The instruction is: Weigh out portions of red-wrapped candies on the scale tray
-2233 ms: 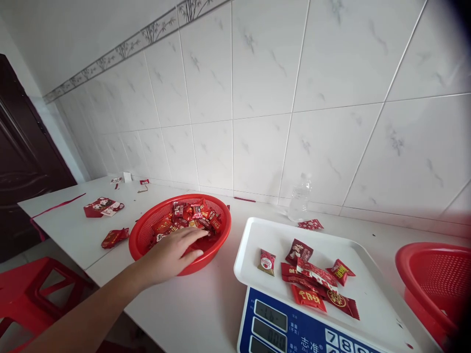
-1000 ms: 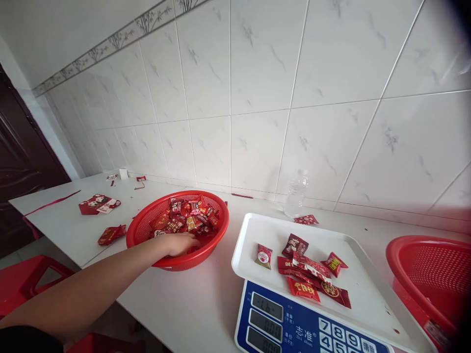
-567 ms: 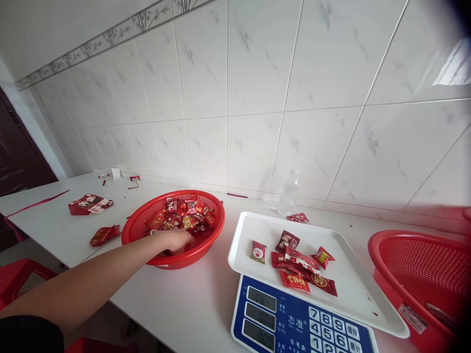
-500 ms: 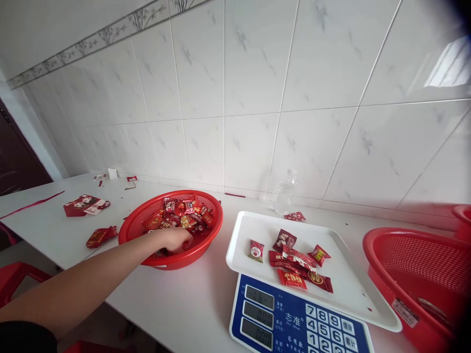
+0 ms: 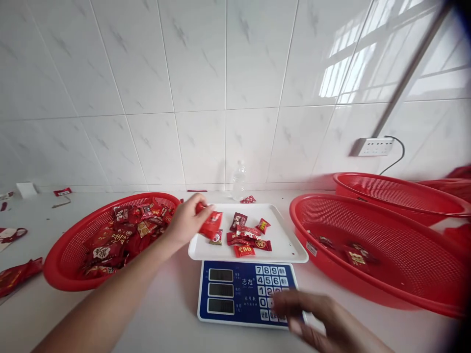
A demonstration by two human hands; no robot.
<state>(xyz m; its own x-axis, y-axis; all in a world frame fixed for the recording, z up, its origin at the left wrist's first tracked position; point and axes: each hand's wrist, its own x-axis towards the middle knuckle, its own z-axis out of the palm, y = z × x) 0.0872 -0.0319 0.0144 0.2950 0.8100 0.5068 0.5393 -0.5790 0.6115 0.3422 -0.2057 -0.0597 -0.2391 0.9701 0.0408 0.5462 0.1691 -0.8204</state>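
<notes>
My left hand [image 5: 189, 218] is closed on a shiny red candy packet [image 5: 211, 224] above the left side of a white tray [image 5: 283, 245]. Several wrapped candies [image 5: 245, 236] lie on this tray, with a small one [image 5: 216, 238] partly covered by the held packet. The tray sits on a blue scale [image 5: 239, 279] with a keypad and three small displays. Blurred by motion, my right hand [image 5: 316, 316] hangs over the keypad's lower right corner, thumb and fingers apart, nothing visible in it. A red basket [image 5: 62, 250] full of wrapped candies stands left of the tray.
On the right, a red basket [image 5: 368, 215] holds a few packets, with another red basket [image 5: 390, 184] behind it. A clear bottle [image 5: 239, 180] stands by the tiled wall. Red packets [image 5: 20, 277] lie at the far left. A power strip [image 5: 373, 146] hangs on the wall.
My left hand has left the candy basket and moved right to the tray, carrying a red packet. My right hand has come into view. The camera has turned right.
</notes>
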